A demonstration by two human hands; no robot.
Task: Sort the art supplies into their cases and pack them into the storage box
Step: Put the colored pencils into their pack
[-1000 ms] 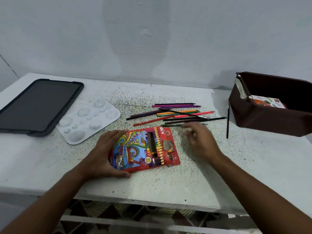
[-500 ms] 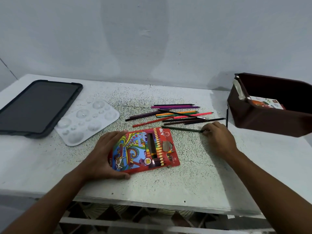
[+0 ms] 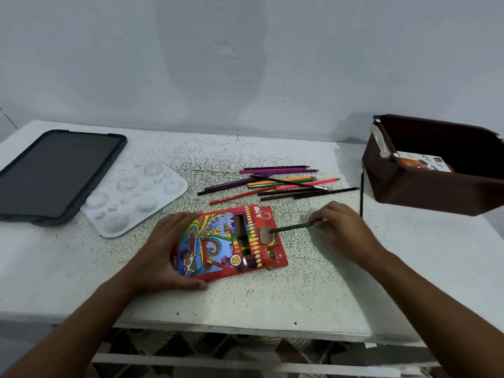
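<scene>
One table (image 3: 272, 304), white and speckled. One dark brown storage box (image 3: 425, 186) at its right end, open, holding a printed carton (image 3: 425, 162). One black tablet (image 3: 51, 173), far left. One white paint palette (image 3: 136, 197) beside it. One red pencil case (image 3: 226, 241), centre, pencils inside; left hand (image 3: 166, 255) grips its left edge. Loose pencils (image 3: 278, 182) lie behind it. One green pencil (image 3: 291, 228), pinched by right hand (image 3: 341, 227), tip at the case's opening.

The right hand (image 3: 344, 231) now pinches the dark green colored pencil (image 3: 291, 228), lifted from the loose pile, its tip at the red cardboard pencil case (image 3: 218, 241) opening.
</scene>
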